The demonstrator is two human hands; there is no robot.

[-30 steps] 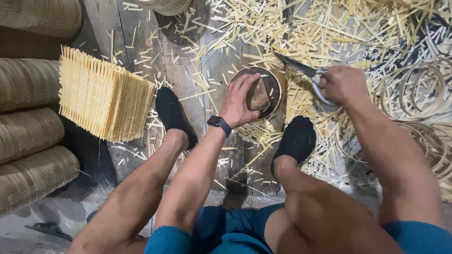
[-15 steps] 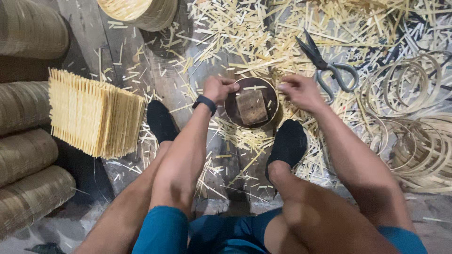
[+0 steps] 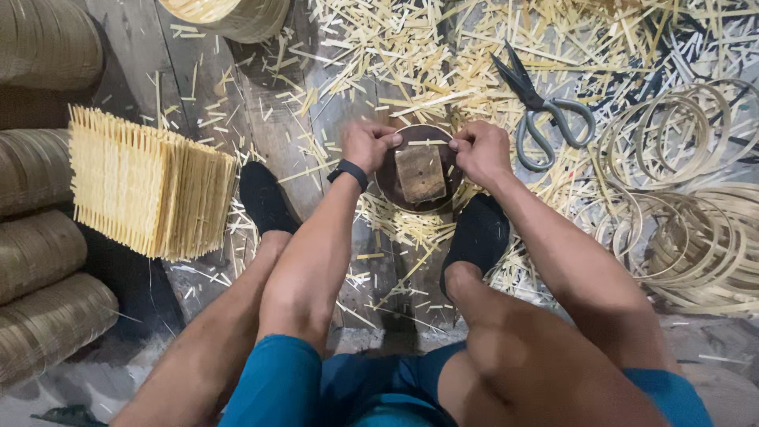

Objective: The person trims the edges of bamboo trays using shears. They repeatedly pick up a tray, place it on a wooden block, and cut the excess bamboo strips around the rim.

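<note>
Matt dark wooden disc [image 3: 419,170] with a rough pale block – dull metal scissors [image 3: 541,111] at two o'clock, dry bamboo splints [image 3: 395,47].

Illumination is soft and even, brightest around the scissors [image 3: 545,119]. Left of them, corners darken. Edges bend slightly.
</note>
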